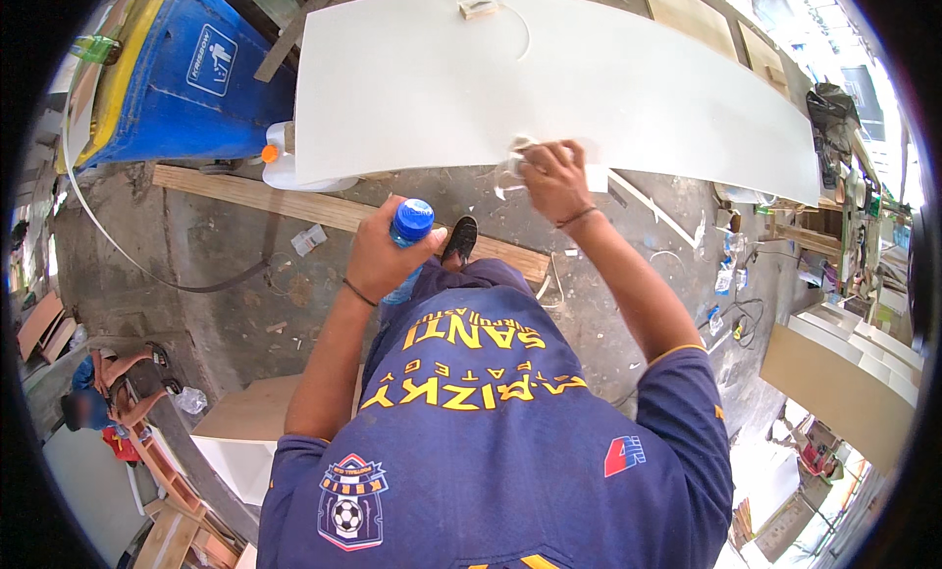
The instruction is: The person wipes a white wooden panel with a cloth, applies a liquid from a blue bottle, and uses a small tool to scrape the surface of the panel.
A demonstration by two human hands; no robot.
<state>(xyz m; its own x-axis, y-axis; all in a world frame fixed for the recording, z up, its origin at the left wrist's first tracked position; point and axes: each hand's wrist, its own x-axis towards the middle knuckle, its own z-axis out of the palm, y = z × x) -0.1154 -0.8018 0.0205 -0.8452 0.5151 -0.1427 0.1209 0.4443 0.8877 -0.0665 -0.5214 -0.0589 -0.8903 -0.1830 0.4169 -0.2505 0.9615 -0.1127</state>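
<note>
My left hand (377,253) is closed around a bottle (414,219) with a wide blue cap, held upright in front of my waist. Most of the bottle's body is hidden by the fingers and my shirt. Bunched in my right hand (557,181) is a white cloth (516,167), with loose ends hanging below the fingers. That hand is at the near edge of a long white panel (422,83), with the cloth over or against the edge; whether it presses on the surface I cannot tell.
A small block (479,10) with a thin cord lies on the panel's far side. To the left stand a blue bin (235,103) and a white jerrycan (306,173). A wooden plank (265,198) crosses the floor by my shoe (461,240). Another person (108,383) sits at far left.
</note>
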